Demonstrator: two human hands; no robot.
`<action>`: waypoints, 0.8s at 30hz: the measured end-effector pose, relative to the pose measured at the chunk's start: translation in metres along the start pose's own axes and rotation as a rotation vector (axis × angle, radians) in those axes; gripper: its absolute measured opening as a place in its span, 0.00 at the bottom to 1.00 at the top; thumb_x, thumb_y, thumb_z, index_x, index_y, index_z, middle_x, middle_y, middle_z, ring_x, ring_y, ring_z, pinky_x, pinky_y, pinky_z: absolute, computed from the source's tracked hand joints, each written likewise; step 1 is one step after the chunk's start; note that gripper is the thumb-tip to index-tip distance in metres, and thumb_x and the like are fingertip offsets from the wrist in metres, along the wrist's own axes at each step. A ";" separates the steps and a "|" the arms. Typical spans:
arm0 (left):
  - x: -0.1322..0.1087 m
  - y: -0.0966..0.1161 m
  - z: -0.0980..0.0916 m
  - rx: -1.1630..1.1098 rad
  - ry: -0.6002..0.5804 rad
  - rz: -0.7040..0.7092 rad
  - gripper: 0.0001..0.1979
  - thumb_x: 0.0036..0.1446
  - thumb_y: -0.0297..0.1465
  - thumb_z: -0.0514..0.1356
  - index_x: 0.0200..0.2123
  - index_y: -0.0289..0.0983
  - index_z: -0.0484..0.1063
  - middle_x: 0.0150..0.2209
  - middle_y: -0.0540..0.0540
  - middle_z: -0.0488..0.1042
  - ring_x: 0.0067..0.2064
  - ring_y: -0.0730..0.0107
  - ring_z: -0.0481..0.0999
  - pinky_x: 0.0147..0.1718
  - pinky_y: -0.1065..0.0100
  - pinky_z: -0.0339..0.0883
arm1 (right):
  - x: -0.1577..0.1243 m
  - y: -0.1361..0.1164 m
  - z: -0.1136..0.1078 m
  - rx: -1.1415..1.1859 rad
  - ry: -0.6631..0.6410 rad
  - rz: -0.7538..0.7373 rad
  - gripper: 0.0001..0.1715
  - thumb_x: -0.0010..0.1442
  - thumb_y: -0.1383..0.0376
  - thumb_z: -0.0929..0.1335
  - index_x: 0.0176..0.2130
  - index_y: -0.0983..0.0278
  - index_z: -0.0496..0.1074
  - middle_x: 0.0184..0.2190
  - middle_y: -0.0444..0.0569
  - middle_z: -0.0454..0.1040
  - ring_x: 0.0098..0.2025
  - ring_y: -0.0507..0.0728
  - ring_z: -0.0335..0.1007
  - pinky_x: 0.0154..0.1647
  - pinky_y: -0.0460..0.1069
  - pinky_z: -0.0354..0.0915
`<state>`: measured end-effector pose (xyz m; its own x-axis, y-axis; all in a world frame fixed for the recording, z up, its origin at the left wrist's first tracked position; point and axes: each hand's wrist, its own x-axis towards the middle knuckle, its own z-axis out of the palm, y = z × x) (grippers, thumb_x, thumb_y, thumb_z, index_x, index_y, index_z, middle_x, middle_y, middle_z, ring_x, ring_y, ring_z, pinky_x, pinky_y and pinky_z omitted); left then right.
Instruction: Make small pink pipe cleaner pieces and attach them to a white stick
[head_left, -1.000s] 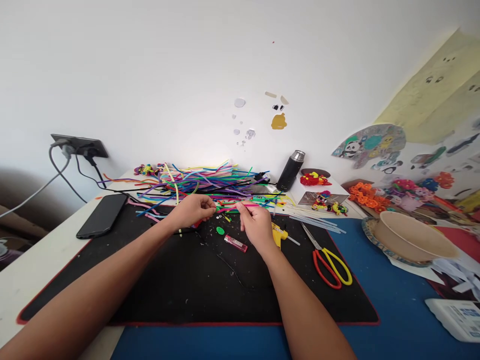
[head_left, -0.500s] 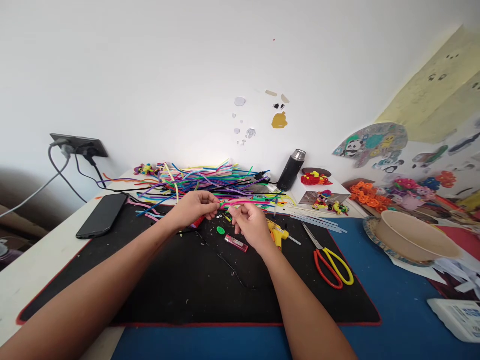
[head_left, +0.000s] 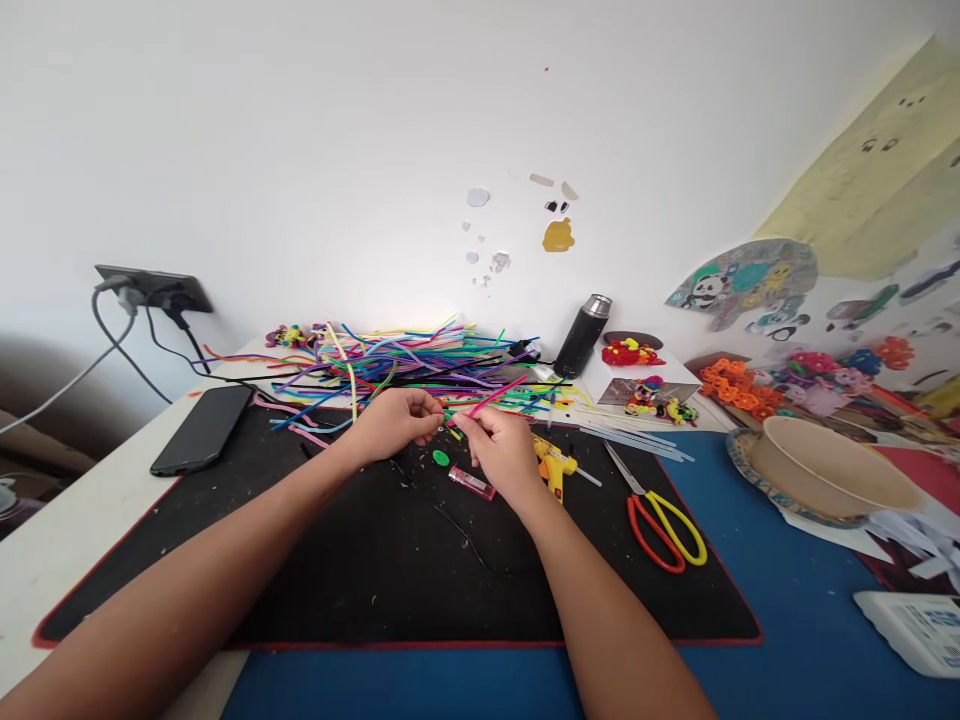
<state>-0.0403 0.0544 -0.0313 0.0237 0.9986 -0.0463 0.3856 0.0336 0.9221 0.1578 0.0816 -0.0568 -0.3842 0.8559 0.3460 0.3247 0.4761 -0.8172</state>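
Note:
A pink pipe cleaner slants up and to the right from my right hand, whose thumb and fingertips pinch its lower end. My left hand is closed just left of it, fingertips pressed together; what it holds, if anything, is too small to make out. The two hands are slightly apart, above the far part of the black mat. Below them lie a green oval piece and a pink lighter. Beside my right wrist rests a yellow glue gun.
A heap of coloured pipe cleaners lies along the wall. Scissors with red and yellow handles, clear glue sticks and a bowl are on the right. A black flask stands behind; a phone lies left.
The pink pipe cleaner was stretched nearly level between both hands; now it points up and right from my right hand. My left hand has shifted slightly, its fingers more curled.

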 end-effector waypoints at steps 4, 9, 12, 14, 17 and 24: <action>-0.001 0.001 0.000 0.077 0.031 -0.001 0.12 0.48 0.40 0.66 0.30 0.38 0.74 0.23 0.50 0.77 0.26 0.65 0.77 0.28 0.67 0.70 | 0.000 0.000 0.000 -0.112 -0.025 -0.047 0.26 0.69 0.53 0.68 0.22 0.59 0.65 0.12 0.39 0.63 0.18 0.53 0.62 0.25 0.48 0.56; -0.004 0.004 0.004 0.027 -0.021 0.038 0.13 0.50 0.42 0.66 0.31 0.38 0.75 0.25 0.51 0.78 0.28 0.65 0.78 0.31 0.67 0.71 | 0.000 -0.001 -0.002 -0.085 -0.005 -0.035 0.28 0.69 0.51 0.68 0.21 0.59 0.63 0.13 0.39 0.64 0.18 0.53 0.61 0.25 0.48 0.55; -0.005 0.000 0.011 0.027 -0.064 0.085 0.11 0.52 0.40 0.66 0.30 0.38 0.74 0.25 0.51 0.77 0.28 0.66 0.77 0.29 0.68 0.69 | 0.000 -0.002 -0.002 -0.058 -0.025 -0.020 0.26 0.68 0.52 0.68 0.22 0.60 0.66 0.12 0.39 0.63 0.18 0.53 0.61 0.24 0.47 0.55; -0.005 -0.004 0.015 0.020 -0.096 0.123 0.10 0.53 0.39 0.66 0.30 0.38 0.74 0.25 0.51 0.76 0.28 0.67 0.76 0.29 0.68 0.68 | 0.000 -0.002 -0.003 -0.033 -0.034 -0.018 0.24 0.68 0.53 0.68 0.24 0.60 0.68 0.13 0.39 0.64 0.18 0.52 0.62 0.24 0.47 0.56; -0.005 -0.007 0.019 -0.069 -0.174 0.122 0.10 0.53 0.38 0.68 0.32 0.37 0.75 0.28 0.51 0.77 0.29 0.68 0.77 0.32 0.68 0.71 | 0.001 -0.001 -0.004 0.042 -0.032 -0.007 0.21 0.67 0.54 0.69 0.26 0.61 0.72 0.15 0.38 0.65 0.17 0.51 0.63 0.23 0.46 0.56; -0.006 -0.001 0.019 -0.330 -0.290 0.066 0.17 0.50 0.42 0.74 0.32 0.35 0.77 0.28 0.47 0.80 0.29 0.69 0.78 0.32 0.67 0.75 | 0.004 -0.002 -0.009 0.184 0.007 0.037 0.21 0.66 0.53 0.69 0.26 0.61 0.71 0.15 0.38 0.66 0.15 0.50 0.63 0.21 0.45 0.58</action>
<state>-0.0228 0.0475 -0.0391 0.3147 0.9481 -0.0460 0.0601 0.0284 0.9978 0.1632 0.0860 -0.0499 -0.3687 0.8739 0.3167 0.1747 0.3998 -0.8998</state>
